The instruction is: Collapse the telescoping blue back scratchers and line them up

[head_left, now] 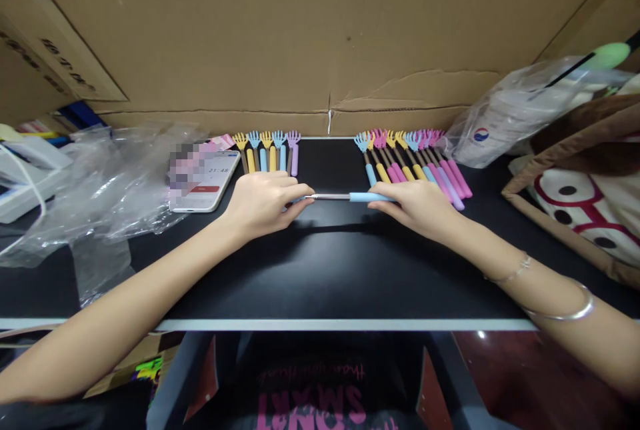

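Observation:
Between my two hands a light blue back scratcher (371, 197) lies level above the black table, its metal rod showing in the middle. My left hand (267, 200) pinches the end at left, and its fingers hide the claw head. Around the blue handle at right, my right hand (417, 207) is closed. Beyond my left hand lies a row of several back scratchers (273, 153) in yellow, blue and purple, claws away from me. A second row of back scratchers (407, 160), in blue, yellow, pink and purple, lies beyond my right hand.
A phone (213, 180) with a timer on its screen lies left, beside crumpled clear plastic bags (120, 183). A bagged cup (500, 123) and a brown-trimmed bag (575, 197) stand right. Cardboard (300, 30) walls the back. The table's pale edge (320, 325) runs nearest me.

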A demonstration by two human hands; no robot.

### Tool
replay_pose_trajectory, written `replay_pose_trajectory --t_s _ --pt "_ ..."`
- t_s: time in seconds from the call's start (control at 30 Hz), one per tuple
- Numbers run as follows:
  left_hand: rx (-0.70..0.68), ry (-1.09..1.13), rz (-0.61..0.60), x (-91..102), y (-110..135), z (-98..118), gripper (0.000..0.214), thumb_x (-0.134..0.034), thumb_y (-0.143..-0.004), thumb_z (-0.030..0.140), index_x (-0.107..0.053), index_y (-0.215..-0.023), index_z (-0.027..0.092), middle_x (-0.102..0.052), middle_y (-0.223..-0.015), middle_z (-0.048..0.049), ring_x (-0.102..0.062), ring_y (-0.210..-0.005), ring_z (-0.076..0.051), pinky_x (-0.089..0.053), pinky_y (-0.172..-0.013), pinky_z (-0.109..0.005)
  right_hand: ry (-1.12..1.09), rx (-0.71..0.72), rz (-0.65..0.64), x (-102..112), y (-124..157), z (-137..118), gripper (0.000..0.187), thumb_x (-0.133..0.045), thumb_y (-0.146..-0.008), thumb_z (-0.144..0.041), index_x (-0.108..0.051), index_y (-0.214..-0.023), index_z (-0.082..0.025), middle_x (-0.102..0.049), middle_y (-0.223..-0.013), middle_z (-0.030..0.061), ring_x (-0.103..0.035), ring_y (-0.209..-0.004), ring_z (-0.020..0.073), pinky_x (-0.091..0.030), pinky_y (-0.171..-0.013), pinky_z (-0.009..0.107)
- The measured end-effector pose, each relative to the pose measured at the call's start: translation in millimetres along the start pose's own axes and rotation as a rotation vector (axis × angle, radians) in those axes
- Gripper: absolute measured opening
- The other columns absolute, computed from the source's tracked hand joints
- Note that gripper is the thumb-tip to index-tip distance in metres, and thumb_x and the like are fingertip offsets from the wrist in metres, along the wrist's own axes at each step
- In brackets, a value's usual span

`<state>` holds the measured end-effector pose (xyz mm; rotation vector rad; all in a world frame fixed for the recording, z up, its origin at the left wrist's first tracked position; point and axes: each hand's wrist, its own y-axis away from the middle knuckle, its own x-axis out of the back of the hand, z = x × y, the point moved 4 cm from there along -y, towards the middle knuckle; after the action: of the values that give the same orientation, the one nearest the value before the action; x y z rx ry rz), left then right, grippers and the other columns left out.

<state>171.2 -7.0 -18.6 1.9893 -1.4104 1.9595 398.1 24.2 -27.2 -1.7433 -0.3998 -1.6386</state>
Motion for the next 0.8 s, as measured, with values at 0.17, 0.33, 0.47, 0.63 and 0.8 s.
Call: replay_pose_trajectory --t_s 0.17,0.33,0.47,0.63,0.8 --pt "-0.050 -0.032 0.078 2.1 2 2 0.022 -0.049 -0.086 0.034 -0.068 -0.082 0.024 -0.063 -0.062 0.0026 -0.058 -0.061 -0.012 -0.029 -0.048 -0.025 -0.128 -0.012 -0.047 -4 -1 -1 0.035 -0.037 -0.089 -0.048 -0.060 -0.087 -0.022 -0.060 -0.063 -0.0006 -0.051 -0.056 0.0121 -0.026 -0.051 0.023" --pt "-0.090 -0.050 0.104 -1.3 5 3 0.022 -0.049 -0.086 0.034 -0.068 -0.081 0.023 -0.063 -0.062 0.0019 -0.056 -0.060 -0.012 -0.030 -0.049 -0.025 -0.250 -0.023 -0.124 -11 0 -1 0.035 -0.037 -0.089 -0.048 -0.061 -0.088 -0.022 -0.057 -0.062 -0.0008 -0.051 -0.057 0.0118 -0.028 -0.055 0.022" --pt "-0.098 -0.063 0.124 -1.1 6 3 0.023 -0.049 -0.086 0.035 -0.068 -0.082 0.023 -0.064 -0.063 0.0008 -0.055 -0.060 -0.012 -0.030 -0.050 -0.025 -0.335 -0.046 -0.182 -13 1 -1 0.038 -0.036 -0.089 -0.049 -0.062 -0.087 -0.021 -0.058 -0.064 -0.0001 -0.050 -0.059 0.0118 -0.029 -0.057 0.023" --pt "-0.123 -0.069 0.175 2.1 6 6 0.021 -0.050 -0.086 0.035 -0.067 -0.083 0.023 -0.063 -0.061 0.0019 -0.054 -0.059 -0.011 -0.028 -0.049 -0.026 -0.488 -0.032 -0.242 -10 1 -4 0.040 -0.036 -0.089 -0.048 -0.062 -0.083 -0.018 -0.058 -0.068 0.0010 -0.050 -0.061 0.0114 -0.030 -0.060 0.023" --pt "-0.141 -0.058 0.197 1.3 8 8 0.017 -0.053 -0.084 0.034 -0.067 -0.083 0.023 -0.061 -0.060 0.0034 -0.052 -0.057 -0.011 -0.029 -0.050 -0.026 -0.601 -0.016 -0.325 -6 0 -9 0.044 -0.034 -0.089 -0.049 -0.061 -0.079 -0.016 -0.055 -0.066 0.0009 -0.047 -0.059 0.0108 -0.031 -0.060 0.023"
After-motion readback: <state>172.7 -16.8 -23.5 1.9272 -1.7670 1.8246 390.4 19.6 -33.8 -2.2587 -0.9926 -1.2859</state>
